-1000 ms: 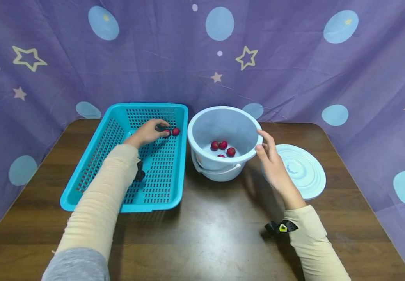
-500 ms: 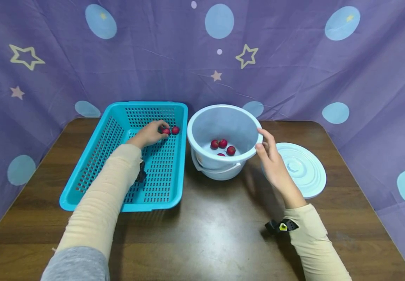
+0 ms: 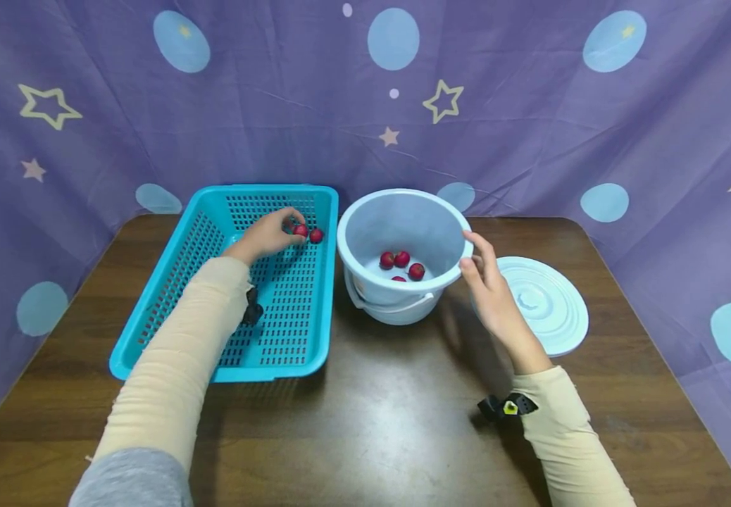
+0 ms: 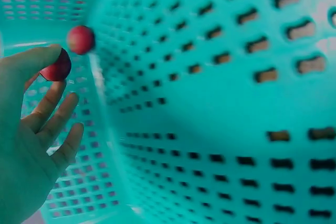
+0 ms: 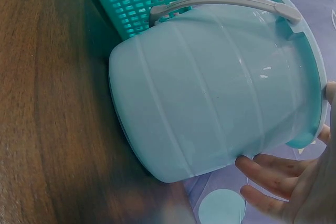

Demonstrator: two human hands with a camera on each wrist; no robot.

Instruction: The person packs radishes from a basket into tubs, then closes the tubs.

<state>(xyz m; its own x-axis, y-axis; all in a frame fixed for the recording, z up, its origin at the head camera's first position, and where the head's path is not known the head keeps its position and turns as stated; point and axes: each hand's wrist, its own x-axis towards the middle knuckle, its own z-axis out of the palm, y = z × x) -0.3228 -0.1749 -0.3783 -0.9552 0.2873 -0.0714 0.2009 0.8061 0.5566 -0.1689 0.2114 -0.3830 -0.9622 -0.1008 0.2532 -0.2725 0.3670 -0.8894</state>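
In the head view my left hand reaches inside the turquoise slotted basket. Between thumb and index finger it pinches a small round red fruit; the other fingers are spread in the left wrist view. A second red fruit lies right beside it, near the basket's far right corner. My right hand holds the rim of the pale blue bucket on its right side, with some fingers along the outer wall. Several red fruits lie on the bucket's bottom, one partly hidden by the near rim.
A round pale blue lid lies flat on the brown wooden table, right of the bucket. The bucket's handle hangs down at its front. A purple patterned curtain hangs behind the table.
My left hand closed on the red fruit and has raised it slightly. The right hand and the bucket have stayed in place.
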